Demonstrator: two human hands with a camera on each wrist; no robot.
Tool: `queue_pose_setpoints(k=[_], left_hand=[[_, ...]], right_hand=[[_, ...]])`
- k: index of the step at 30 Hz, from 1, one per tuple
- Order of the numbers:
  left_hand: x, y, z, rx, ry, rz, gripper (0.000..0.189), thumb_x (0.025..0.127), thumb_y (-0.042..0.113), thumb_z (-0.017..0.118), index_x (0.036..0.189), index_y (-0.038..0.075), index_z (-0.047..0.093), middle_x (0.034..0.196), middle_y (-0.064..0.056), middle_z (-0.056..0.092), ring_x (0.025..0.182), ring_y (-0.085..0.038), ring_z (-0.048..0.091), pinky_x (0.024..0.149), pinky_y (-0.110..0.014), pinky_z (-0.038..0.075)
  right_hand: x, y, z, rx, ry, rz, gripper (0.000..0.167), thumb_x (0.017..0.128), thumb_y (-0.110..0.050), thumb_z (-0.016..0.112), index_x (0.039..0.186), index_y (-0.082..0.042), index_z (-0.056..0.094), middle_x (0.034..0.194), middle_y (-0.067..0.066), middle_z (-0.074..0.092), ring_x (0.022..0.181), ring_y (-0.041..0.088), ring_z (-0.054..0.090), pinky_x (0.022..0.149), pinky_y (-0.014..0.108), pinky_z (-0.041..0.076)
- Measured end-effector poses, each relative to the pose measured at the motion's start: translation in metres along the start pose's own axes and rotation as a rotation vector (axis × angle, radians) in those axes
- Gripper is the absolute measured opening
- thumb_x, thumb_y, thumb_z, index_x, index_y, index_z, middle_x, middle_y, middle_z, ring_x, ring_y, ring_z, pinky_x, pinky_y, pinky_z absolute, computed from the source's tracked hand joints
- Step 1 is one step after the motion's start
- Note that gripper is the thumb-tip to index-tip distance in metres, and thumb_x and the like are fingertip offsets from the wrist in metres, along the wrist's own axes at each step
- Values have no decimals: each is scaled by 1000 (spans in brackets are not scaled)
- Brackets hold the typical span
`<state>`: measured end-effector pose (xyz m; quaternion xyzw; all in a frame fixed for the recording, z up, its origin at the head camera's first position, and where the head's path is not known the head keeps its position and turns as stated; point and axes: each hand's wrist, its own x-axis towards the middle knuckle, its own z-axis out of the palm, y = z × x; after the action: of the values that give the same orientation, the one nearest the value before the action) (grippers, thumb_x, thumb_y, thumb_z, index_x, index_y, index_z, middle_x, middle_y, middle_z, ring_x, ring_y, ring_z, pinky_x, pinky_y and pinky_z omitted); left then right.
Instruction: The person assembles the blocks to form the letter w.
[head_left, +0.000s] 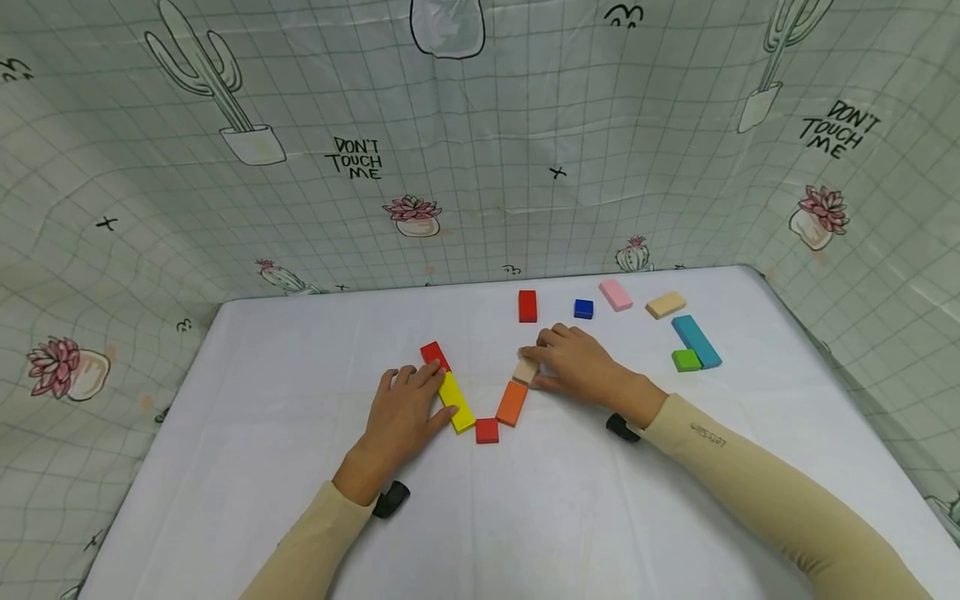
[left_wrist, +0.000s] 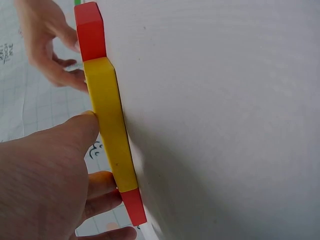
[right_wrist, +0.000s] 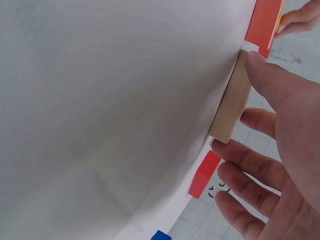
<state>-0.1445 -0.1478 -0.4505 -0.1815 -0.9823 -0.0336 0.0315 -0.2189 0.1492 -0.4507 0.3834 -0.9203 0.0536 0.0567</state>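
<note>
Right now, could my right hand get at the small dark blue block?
Probably yes: the blue block lies just beyond your right hand with nothing between them, but that hand pinches a pale wooden block, likely needing release first.

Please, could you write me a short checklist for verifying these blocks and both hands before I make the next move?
1. Right hand grips the wooden block: ok.
2. Wooden block touches the orange block: cannot tell; their ends are close.
3. Left hand touches the yellow block: ok.
4. Yellow block meets, at its far end, a red block: ok.
5. All blocks placed together: not ok; the blue block and pink block, for example, lie apart.
</note>
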Motion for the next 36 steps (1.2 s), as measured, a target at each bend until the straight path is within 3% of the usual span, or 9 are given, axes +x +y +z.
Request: queue_pose_setpoints(k=[36], left_hand=[[0, 1, -1, 14, -7, -11, 64, 97, 46, 75, 147, 8, 63, 154, -9, 58, 131, -34, 54, 114, -53, 41]], right_hand=[[3, -2, -2, 29, -38, -20, 50, 93, -31, 84, 137, -10, 72, 122, 11, 72, 114, 30, 64, 98, 43, 57]])
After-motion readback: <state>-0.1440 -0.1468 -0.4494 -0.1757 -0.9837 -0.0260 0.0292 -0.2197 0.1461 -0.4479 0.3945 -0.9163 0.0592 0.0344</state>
